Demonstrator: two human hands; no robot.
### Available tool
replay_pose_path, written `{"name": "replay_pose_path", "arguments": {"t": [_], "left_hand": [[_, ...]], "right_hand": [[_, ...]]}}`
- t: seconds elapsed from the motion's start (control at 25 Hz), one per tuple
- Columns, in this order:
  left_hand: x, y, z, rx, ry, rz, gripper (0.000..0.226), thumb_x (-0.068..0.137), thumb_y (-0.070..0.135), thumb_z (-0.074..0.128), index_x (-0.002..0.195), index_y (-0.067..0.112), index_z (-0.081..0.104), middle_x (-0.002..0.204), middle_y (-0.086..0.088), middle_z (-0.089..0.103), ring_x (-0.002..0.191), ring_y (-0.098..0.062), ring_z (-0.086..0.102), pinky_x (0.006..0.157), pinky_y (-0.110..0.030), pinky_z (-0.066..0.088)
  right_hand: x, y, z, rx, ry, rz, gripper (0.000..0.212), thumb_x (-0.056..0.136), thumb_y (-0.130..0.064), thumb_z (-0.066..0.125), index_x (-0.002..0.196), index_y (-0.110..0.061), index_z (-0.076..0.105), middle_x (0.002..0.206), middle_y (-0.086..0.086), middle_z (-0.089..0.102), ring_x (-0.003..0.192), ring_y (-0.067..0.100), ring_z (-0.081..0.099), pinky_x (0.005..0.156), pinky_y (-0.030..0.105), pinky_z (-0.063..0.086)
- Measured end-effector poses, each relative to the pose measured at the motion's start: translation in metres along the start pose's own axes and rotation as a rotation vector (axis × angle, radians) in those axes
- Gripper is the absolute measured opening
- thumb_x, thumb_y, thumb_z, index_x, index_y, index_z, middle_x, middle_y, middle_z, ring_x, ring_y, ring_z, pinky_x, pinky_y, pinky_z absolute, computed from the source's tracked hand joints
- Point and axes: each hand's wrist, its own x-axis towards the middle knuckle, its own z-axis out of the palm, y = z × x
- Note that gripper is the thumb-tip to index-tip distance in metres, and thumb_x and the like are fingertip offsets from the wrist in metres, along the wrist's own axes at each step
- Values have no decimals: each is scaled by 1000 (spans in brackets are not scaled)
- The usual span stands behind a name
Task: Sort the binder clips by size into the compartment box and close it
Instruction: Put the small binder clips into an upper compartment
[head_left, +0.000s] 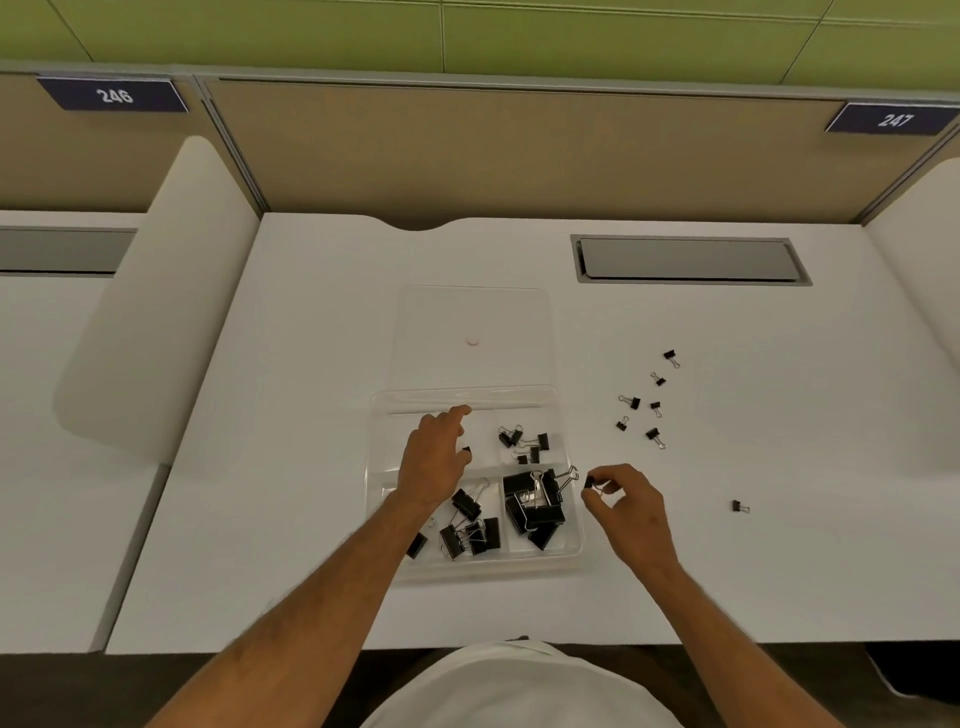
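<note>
- Between my right hand's thumb and fingertips sits one tiny clip, pinched tight. I hold it up just beside the box so I can carry it in.
- Under my left hand is the far left part of the box. My pointing finger is straight out over it and the others hang loose. A little black thing peeks out by those fingertips, but I can't tell if I hold it.
- Just past my right thumb, the biggest clips are piled in the near right part. The middle-size clips lie below my left wrist. Some smaller clips sit between my two hands, in the far right part. Each size gets its own room.
- Far beyond my right fingers, more loose tiny clips wait on the desk, so I think sorting isn't done.
- The clear lid lies flat behind the box, open so I can drop clips in.
</note>
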Motion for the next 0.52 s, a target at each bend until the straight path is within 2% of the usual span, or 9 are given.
{"name": "replay_pose_path", "arguments": {"t": [0.16, 0.4, 0.52], "left_hand": [[-24, -3, -10, -54, 95, 29, 59, 87, 12, 68, 140, 25, 46, 116, 6, 56, 111, -12, 44, 91, -31, 44], [-64, -25, -25, -71, 183, -26, 62, 84, 11, 71, 139, 28, 47, 113, 13, 56, 109, -1, 38, 87, -21, 38], [-70, -30, -32, -71, 212, -55, 62, 84, 10, 71, 138, 28, 47, 112, 13, 56, 109, -1, 38, 87, -22, 39]], "right_hand": [[28, -44, 34, -97, -73, -251, 21, 83, -14, 74, 102, -20, 67, 96, -11, 64, 93, 8, 53, 79, 16, 41], [72, -75, 105, -288, -320, -400, 16, 85, -20, 69, 101, -15, 68, 98, -2, 67, 102, 18, 49, 83, 38, 48], [80, -72, 117, -339, -369, -397, 24, 86, -22, 69, 108, -13, 68, 104, 2, 67, 107, 21, 48, 89, 41, 48]]}}
